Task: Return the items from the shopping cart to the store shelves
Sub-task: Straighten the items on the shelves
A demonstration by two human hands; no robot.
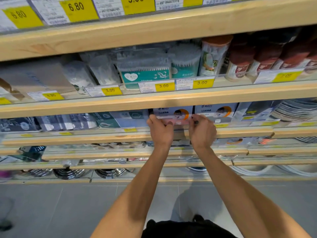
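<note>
Both my hands hold one white and light-blue box [173, 114] with an orange round picture, at the front of the third wooden shelf [85, 136]. My left hand [160, 130] grips its left end and my right hand [202, 130] grips its right end. The box's lower part is hidden behind my fingers. A matching box [216, 112] stands just to its right on the same shelf. No shopping cart is in view.
Above, a shelf [240, 93] carries cotton-swab packs [145, 74], jars with brown lids [240, 64] and yellow price tags. Stacked plates [296, 109] sit at the right. Lower shelves hold metal bowls [68, 173]. Grey tiled floor [68, 212] lies below.
</note>
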